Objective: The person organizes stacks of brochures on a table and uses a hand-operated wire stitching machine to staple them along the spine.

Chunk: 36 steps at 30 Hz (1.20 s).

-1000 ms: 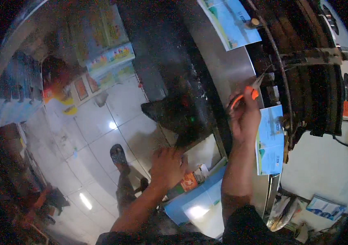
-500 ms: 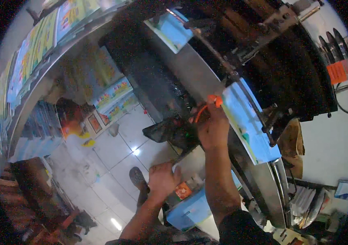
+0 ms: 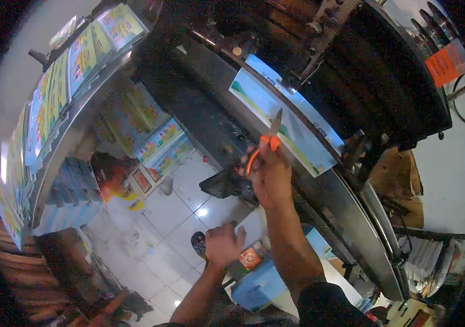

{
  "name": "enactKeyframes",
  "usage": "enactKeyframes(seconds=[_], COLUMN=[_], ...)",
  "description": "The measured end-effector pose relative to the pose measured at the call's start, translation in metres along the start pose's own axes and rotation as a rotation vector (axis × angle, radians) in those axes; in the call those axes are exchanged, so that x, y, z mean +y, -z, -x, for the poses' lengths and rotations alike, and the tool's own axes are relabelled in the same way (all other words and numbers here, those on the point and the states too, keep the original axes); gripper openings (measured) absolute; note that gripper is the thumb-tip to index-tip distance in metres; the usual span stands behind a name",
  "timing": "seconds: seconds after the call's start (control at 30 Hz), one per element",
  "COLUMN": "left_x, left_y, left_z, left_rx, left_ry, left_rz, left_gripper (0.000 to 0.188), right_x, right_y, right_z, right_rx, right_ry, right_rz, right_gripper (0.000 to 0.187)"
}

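My right hand (image 3: pixel 272 180) grips a pair of scissors with orange handles (image 3: pixel 269 143), its blades pointing up and away over a printed blue-and-green sheet (image 3: pixel 303 150). That sheet lies on the curved metal edge of a dark machine, partly under a thin bar (image 3: pixel 276 90). Lower and to the left, my left hand (image 3: pixel 224 246) hovers with the thumb apart from loosely bent fingers. I see nothing in it. Beside it are a small orange-and-white box (image 3: pixel 250 258) and a light-blue stack (image 3: pixel 259 286).
On the far left, a shelf bears fanned printed sheets (image 3: pixel 79 60). More stacked bundles (image 3: pixel 69 201) stand beneath. The dark machine (image 3: pixel 374 71) fills the upper right, with an orange label (image 3: pixel 443 64). Brown paper (image 3: pixel 399 182) sits behind it. White tiles (image 3: pixel 172 212) cover the floor.
The view has shifted. My right hand has come away from the machine's edge, so the scissors' blades now show. The printed sheet appears farther up and left; my left hand stays low.
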<state>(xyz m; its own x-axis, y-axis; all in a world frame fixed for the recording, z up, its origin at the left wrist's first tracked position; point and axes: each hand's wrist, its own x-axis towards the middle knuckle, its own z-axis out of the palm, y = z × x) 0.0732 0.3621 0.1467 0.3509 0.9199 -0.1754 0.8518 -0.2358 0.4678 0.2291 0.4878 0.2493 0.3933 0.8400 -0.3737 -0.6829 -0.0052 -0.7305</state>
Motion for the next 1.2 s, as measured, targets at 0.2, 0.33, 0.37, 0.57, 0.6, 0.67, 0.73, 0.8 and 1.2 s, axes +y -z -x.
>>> enactKeyframes(seconds=[0.2, 0.33, 0.37, 0.57, 0.6, 0.67, 0.73, 0.8, 1.2], left_x=[0.0, 0.001, 0.004, 0.012, 0.012, -0.001, 0.017, 0.013, 0.021], left_y=[0.001, -0.002, -0.001, 0.008, 0.006, -0.012, -0.006, 0.003, 0.08], left_z=[-0.001, 0.0, -0.002, -0.021, -0.019, -0.001, 0.001, 0.003, 0.045], left_rx=[0.088, 0.022, 0.019, -0.505, -0.556, -0.029, 0.101, 0.083, -0.693], left_ry=[-0.04, -0.021, -0.028, 0.241, 0.251, -0.024, -0.035, -0.022, 0.248], left_rz=[0.008, -0.02, -0.02, -0.059, -0.065, -0.009, 0.022, 0.071, 1.084], left_gripper=[0.034, 0.036, 0.036, 0.039, 0.039, 0.037, 0.035, 0.035, 0.054], right_x=[0.014, 0.095, 0.111, 0.138, 0.131, 0.136, 0.118, 0.101, 0.025], right_y=[-0.005, 0.05, 0.059, 0.014, 0.009, 0.028, 0.051, 0.072, 0.083], right_z=[-0.003, -0.013, -0.003, 0.125, 0.141, 0.179, 0.208, 0.23, 0.239], right_rx=[0.103, -0.405, -0.629, -0.349, -0.287, -0.267, -0.386, -0.52, -0.582], right_ry=[-0.002, -0.294, -0.319, -1.111, -1.109, -1.095, -1.091, -0.949, -0.124], right_rz=[0.112, 0.329, 0.495, 0.218, 0.157, -0.01, 0.002, 0.38, 1.151], right_gripper=[0.02, 0.011, 0.011, 0.017, 0.02, 0.022, 0.026, 0.032, 0.073])
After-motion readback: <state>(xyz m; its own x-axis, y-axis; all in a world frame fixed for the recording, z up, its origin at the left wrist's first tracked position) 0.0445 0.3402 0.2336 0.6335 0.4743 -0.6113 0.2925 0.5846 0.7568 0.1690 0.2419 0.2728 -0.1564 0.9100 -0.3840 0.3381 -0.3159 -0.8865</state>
